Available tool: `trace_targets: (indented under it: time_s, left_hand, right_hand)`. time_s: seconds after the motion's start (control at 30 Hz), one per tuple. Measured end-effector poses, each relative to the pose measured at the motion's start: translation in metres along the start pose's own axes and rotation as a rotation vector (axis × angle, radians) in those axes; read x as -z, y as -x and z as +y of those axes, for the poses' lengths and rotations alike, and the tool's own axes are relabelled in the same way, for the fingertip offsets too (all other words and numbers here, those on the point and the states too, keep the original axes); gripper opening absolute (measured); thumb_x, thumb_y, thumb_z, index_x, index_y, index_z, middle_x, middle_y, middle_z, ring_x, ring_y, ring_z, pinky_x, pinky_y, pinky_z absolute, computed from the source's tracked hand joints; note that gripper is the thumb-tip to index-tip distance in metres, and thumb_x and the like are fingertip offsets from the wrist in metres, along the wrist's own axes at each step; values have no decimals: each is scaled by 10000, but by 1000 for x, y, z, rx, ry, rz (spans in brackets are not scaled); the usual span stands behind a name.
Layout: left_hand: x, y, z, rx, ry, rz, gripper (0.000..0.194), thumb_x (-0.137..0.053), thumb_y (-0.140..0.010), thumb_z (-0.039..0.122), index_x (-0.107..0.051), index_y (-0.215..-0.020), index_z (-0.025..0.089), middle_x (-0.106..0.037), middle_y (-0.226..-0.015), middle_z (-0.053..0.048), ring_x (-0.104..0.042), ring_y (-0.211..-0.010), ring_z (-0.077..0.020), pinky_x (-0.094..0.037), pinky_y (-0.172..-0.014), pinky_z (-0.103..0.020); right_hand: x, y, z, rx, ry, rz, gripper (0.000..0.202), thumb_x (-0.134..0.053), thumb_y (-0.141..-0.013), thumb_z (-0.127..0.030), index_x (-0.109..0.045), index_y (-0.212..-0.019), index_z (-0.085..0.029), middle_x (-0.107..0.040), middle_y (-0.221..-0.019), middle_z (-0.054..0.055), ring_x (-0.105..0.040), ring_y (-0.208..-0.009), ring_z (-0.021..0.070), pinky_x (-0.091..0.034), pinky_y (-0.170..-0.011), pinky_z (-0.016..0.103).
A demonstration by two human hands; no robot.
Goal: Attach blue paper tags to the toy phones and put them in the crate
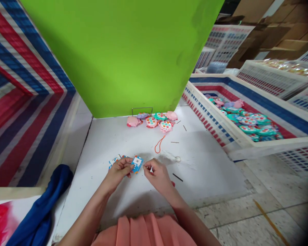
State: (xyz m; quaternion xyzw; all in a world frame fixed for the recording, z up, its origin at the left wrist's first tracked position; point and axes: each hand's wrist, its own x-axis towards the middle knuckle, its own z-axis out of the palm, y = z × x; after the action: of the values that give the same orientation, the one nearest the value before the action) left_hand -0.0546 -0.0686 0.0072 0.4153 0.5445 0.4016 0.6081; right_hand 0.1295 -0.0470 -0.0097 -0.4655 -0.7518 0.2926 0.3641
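My left hand pinches a small blue card with a white panel and orange corners between thumb and fingers. Close to its right edge, my right hand has its fingertips pressed together on something thin and pale, perhaps a string; the fingers mostly hide it. More blue-and-white cards lie on the table behind my left hand. Farther back sits a row of several small animal-shaped toys, some pink, with coloured dots. An orange cord loop trails from one toy toward me.
A green panel rises behind the white table. To the right stands a white crate holding many teal and pink toys. Thin strands and dark strips lie on the table. Blue cloth hangs at left.
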Motion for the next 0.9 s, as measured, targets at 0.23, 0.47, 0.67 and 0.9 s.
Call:
trace_targets:
  time_s: [0.23, 0.47, 0.67, 0.9]
  left_hand:
    - [-2, 1, -2, -22, -25, -30, 409, -634, -721, 384, -618, -1052, 144, -653, -785, -45, -559, -670, -134, -426, -568, -222]
    - [-12, 0, -4, -11, -55, -51, 388, -626, -713, 324, -630, -1056, 143, -678, -748, -38, -578, -652, -133, -406, -553, -214]
    - [-16, 0, -5, -63, -146, -14, 352, -587, -722, 269, -630, -1046, 136, -674, -726, -27, -561, -595, -120, -400, -525, -213]
    - [-22, 3, -9, -168, -266, 22, 306, -521, -773, 239, -633, -1049, 167, -700, -850, -40, -638, -742, -170, -503, -696, -280]
  right_hand:
    - [-3, 3, -3, 20, 97, 34, 109, -517, -766, -118, -586, -735, -197, -589, -718, 9, -559, -660, 139, -411, -609, 235]
    - [-7, 2, -9, 81, 172, 25, 99, -504, -821, -145, -576, -775, -194, -587, -736, 24, -575, -674, 144, -411, -601, 231]
    - [-9, 1, -16, 124, 318, 12, 122, -483, -824, -141, -563, -753, -199, -582, -734, 31, -553, -644, 150, -382, -564, 241]
    - [-11, 3, -24, 106, 495, -30, 106, -493, -835, -148, -567, -775, -195, -588, -760, 49, -556, -669, 168, -350, -531, 253]
